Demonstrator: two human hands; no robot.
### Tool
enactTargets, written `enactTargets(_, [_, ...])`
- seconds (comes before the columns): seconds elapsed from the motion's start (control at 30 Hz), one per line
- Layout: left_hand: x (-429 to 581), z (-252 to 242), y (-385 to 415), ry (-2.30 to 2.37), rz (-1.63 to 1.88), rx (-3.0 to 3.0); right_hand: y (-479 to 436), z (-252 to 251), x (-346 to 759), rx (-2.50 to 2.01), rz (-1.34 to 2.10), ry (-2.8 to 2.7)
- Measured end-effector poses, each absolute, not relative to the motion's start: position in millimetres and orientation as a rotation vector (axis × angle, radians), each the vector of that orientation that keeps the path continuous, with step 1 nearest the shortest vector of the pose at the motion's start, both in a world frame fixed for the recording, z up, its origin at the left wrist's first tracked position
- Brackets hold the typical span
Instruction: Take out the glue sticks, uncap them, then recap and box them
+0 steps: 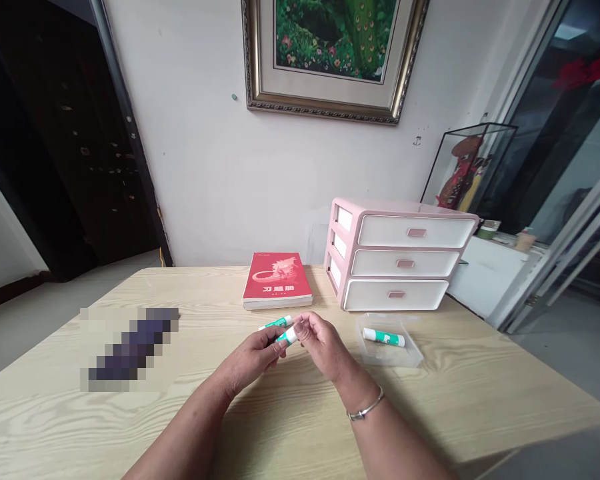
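Over the tabletop (290, 420), gripping a green-and-white tube (287, 337) in the left hand (254, 353), pinching its white end with the right hand (324, 345), lengthwise aslant toward far right.

Indoor light, moderate, soft, fairly even; source out of frame. Wall (205, 167) pale, cool grey. Door (35, 133) near-black, detail mostly lost. Glass (540, 167) at right dim, pale reflection near its top. Table (430, 400) well lit, diffuse shadow between the forearms (185, 420). Small glint on bangle (365, 408). Book (277, 277) and drawers (397, 263) crisp; held stick (287, 335) clear, print too small to read. Wide-angle stretch: door frame (125, 120) leans, table's near right corner drawn out. Coarse pixel block (130, 350) masks a patch at left.
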State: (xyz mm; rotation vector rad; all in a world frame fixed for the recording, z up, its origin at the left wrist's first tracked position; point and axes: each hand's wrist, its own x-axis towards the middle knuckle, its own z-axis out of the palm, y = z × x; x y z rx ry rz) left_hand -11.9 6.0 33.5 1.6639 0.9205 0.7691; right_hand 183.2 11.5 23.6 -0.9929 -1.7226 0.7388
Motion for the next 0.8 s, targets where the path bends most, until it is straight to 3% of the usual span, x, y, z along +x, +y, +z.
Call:
enactTargets(0.27, [-14,34,7,0.898,0.796,1.644,15,23,184,-0.898,0.882,-1.723])
enactTargets(0.6, [-3,29,7,0.975,0.943,1.906,14,21,184,-1.105,0.605,-1.748])
enactTargets(0.8, [-10,29,7,0.957,0.772,1.724,12,22,182,-0.903,0.928,-1.677])
